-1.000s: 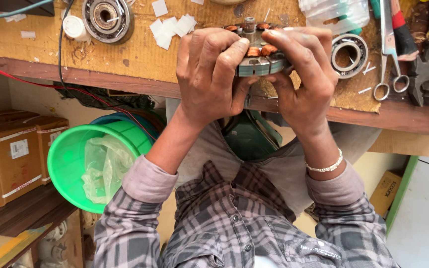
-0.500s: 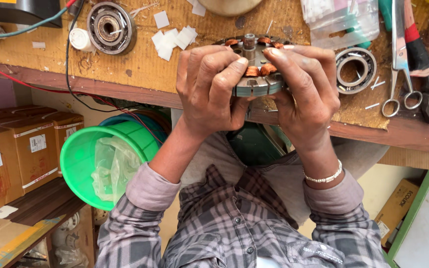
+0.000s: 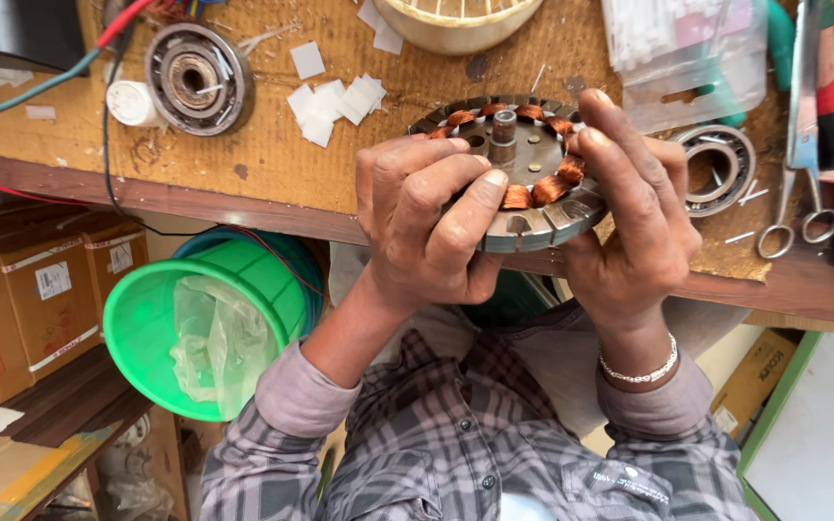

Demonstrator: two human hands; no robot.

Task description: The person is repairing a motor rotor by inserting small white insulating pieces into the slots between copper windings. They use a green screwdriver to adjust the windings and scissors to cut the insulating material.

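Head view: one round motor stator (image 3: 525, 174) with copper windings, held over the front edge of the wooden bench (image 3: 272, 164). Left hand (image 3: 427, 227) curled tight on its near-left rim, fingertips on the coils. Right hand (image 3: 634, 207) clamped on the right rim — fingers bent over the top. Two bearing housings — one (image 3: 197, 77) far left, one (image 3: 721, 169) right. One pair of scissors (image 3: 795, 116). One green bucket (image 3: 209, 323) below.
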